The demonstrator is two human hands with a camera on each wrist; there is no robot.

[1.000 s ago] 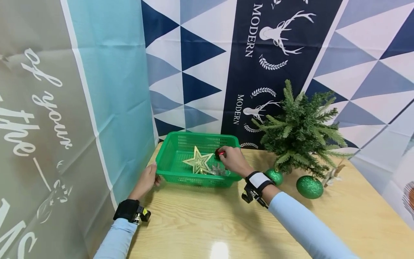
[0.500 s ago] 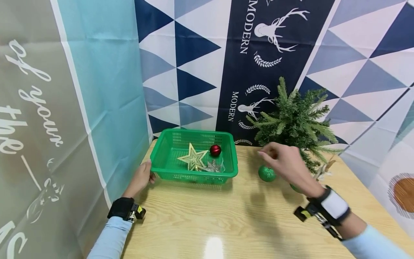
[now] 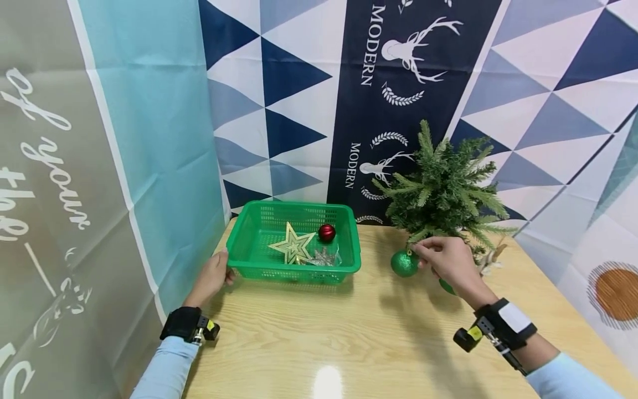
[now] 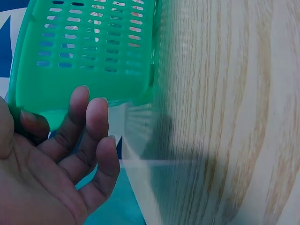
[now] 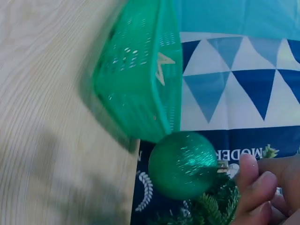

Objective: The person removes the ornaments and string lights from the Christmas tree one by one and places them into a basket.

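Observation:
In the head view, my left hand holds the left front corner of a green plastic basket. The left wrist view shows its thumb at the rim and the fingers curled below the basket. Inside lie a gold star ornament, a dark red bauble and a silver glittery ornament. My right hand pinches at the top of a glittery green bauble, beside the tree. The right wrist view has the bauble with its metal cap at the fingertips; the exact grip is partly hidden.
A small artificial Christmas tree stands at the table's back right. A second green bauble is mostly hidden behind my right hand. Patterned cloth hangs behind the wooden table, with more cloth on the left.
My right hand has let go of the red bauble in the basket and moved right to the green bauble, where its fingers now close at the cap. My left hand stays on the basket.

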